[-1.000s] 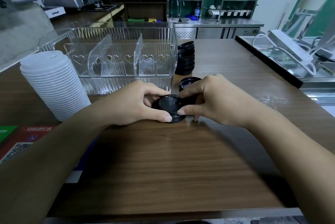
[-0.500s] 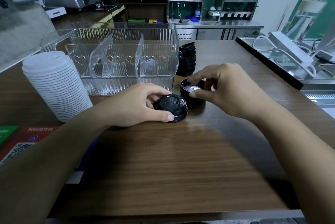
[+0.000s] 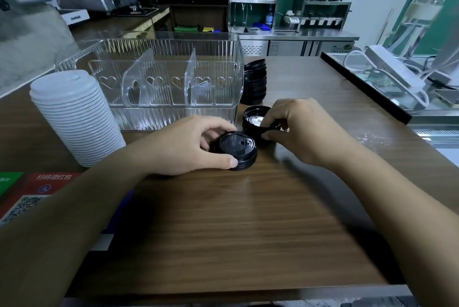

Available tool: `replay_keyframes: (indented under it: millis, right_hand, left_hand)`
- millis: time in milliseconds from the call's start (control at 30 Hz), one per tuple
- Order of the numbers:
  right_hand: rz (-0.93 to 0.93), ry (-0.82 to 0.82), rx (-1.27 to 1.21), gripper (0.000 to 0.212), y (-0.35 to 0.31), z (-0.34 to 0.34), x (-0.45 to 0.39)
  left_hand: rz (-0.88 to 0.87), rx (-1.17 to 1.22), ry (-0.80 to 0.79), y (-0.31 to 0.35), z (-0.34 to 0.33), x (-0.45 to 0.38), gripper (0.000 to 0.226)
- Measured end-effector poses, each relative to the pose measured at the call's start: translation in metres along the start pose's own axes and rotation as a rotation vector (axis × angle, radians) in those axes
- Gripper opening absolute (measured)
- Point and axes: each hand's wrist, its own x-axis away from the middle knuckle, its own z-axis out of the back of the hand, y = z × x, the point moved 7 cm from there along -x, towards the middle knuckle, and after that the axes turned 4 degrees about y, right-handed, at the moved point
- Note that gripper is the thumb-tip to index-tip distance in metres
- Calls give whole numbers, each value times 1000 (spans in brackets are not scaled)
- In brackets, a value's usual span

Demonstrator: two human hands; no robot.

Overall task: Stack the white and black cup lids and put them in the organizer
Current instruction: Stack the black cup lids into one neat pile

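My left hand [image 3: 196, 145] grips a short stack of black lids [image 3: 237, 151] on the wooden table, thumb on its near rim. Just behind it lies an upside-down black lid [image 3: 253, 118], and my right hand [image 3: 298, 130] pinches its near edge. A taller stack of black lids [image 3: 254, 82] stands further back beside the clear ribbed organizer [image 3: 154, 73], whose compartments with heart cut-out dividers hold nothing. A tall stack of white lids [image 3: 77, 118] stands at the left, in front of the organizer.
Red and green printed cards [image 3: 32, 190] lie at the table's left edge. A black-edged glass counter [image 3: 367, 88] with a white power strip and cables runs along the right. Coffee machines and steel shelves stand behind.
My right hand left the stack under my left hand, moved back to the upside-down black lid and now pinches its edge. My left hand stays on the short stack.
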Motion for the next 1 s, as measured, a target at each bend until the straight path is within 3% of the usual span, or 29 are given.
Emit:
replay_keyframes:
  millis: [200, 400, 567, 667, 1000]
  right_hand:
    - [-50, 12, -64, 19, 3, 0, 1]
    - [-40, 10, -116, 8, 2, 3, 1]
    - [-63, 14, -114, 12, 5, 3, 0]
    - [-62, 34, -176, 12, 3, 6, 0]
    - [-139, 54, -367, 15, 7, 16, 1]
  left_hand:
    - [15, 7, -7, 1, 1, 1, 61]
    - [0, 19, 4, 5, 2, 1, 62]
    - [2, 26, 9, 5, 4, 2, 63]
    - [-7, 43, 55, 9, 7, 3, 66]
    - [-113, 76, 249, 20, 17, 5, 46]
